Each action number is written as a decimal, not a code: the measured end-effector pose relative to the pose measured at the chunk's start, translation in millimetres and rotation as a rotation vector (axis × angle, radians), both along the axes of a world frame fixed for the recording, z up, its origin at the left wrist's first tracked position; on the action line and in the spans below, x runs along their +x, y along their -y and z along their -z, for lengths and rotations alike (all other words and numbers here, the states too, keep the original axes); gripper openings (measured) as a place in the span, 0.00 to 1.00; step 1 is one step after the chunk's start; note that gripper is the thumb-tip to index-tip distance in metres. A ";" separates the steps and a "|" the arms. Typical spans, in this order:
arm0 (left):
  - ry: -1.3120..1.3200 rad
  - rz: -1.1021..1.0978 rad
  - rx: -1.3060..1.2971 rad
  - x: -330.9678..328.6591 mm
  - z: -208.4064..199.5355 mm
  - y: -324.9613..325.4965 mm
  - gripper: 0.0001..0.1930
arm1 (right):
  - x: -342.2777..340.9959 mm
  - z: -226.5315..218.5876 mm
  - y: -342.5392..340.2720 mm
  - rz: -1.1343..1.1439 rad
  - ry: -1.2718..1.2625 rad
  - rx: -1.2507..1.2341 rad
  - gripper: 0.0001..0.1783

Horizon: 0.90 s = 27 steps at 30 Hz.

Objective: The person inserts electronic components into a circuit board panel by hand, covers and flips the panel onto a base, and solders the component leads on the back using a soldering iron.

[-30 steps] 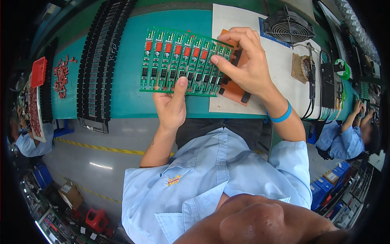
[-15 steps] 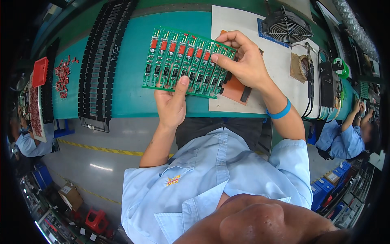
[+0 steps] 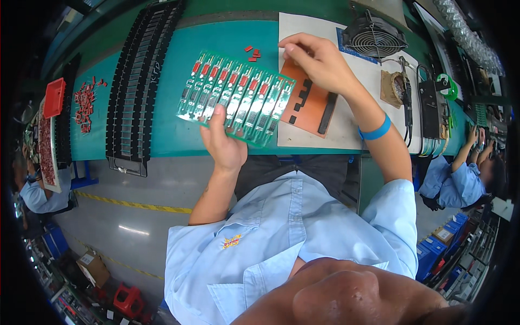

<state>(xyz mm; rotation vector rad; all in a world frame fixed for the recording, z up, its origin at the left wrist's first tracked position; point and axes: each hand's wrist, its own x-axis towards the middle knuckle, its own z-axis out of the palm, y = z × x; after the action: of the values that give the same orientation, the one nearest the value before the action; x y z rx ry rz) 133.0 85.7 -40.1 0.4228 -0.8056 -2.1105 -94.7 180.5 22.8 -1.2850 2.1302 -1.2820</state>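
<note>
My left hand (image 3: 225, 146) grips the near edge of a green circuit board panel (image 3: 238, 105), thumb on top and fingers underneath. The panel is tilted, and light glares off its lower half. Rows of narrow boards run along it, with small red components across the upper part and dark display parts lower down. Off the panel's upper right, my right hand (image 3: 319, 62) hovers with thumb and index finger slightly apart, nothing visible between them. Several loose red components (image 3: 253, 54) lie on the green mat just beyond the panel. Beneath my right hand is an orange-brown board (image 3: 309, 103) with black blocks.
A black slotted rack (image 3: 132, 86) stands to the left, with a pile of red components (image 3: 85, 105) beyond it. On the right are a black fan (image 3: 374, 38), a soldering iron (image 3: 405, 92) and a green solder spool (image 3: 448, 86). Co-workers sit at both sides.
My right hand has let go of the panel and moved up and away. The panel has shifted left and down and tilted, uncovering the loose red components and more of the orange-brown board.
</note>
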 end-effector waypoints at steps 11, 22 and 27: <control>0.054 -0.018 -0.024 3.5 2.4 -1.9 0.23 | 8.4 28.3 47.0 -0.130 -0.600 0.041 0.08; 0.076 -0.085 -0.014 -3.1 -4.2 -6.4 0.20 | -4.7 9.0 25.3 -0.147 0.042 -0.073 0.07; 0.005 -0.025 -0.043 -3.1 0.1 -4.4 0.22 | 6.0 -10.5 -4.6 -0.080 0.403 -0.187 0.09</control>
<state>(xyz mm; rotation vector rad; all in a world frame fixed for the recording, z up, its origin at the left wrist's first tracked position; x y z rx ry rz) 129.9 90.1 -40.2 0.4134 -0.8427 -2.0661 -88.7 185.2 33.3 -1.0564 1.6983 -1.5805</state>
